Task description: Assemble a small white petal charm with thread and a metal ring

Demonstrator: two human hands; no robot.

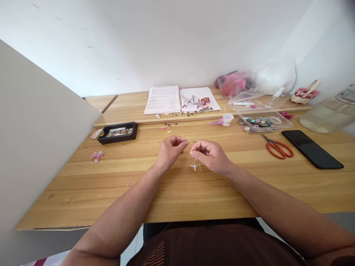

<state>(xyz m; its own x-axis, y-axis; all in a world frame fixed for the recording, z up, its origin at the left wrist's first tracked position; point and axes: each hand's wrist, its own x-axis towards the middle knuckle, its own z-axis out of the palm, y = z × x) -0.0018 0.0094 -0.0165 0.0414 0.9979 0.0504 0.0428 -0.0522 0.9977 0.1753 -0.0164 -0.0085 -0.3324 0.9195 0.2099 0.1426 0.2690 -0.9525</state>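
Observation:
Both hands are raised over the middle of the wooden table, fingertips facing each other with a small gap. My left hand (172, 149) is closed in a pinch of thumb and fingers; whatever it may hold is too small to make out. Thumb and forefinger are also pressed together on my right hand (209, 154), its other fingers curled; the item in that pinch is too fine to tell. Just below the right fingertips, a small white crescent-shaped piece (194, 167) shows, with thin gold-coloured bits beside it.
Red-handled scissors (280, 149), a black phone (312, 149) and a clear box (257, 123) of supplies are on the right. A black tray (118, 133) of beads stands left. Behind are paper sheets (163, 99), a small cup (227, 119) and a large jar (323, 116).

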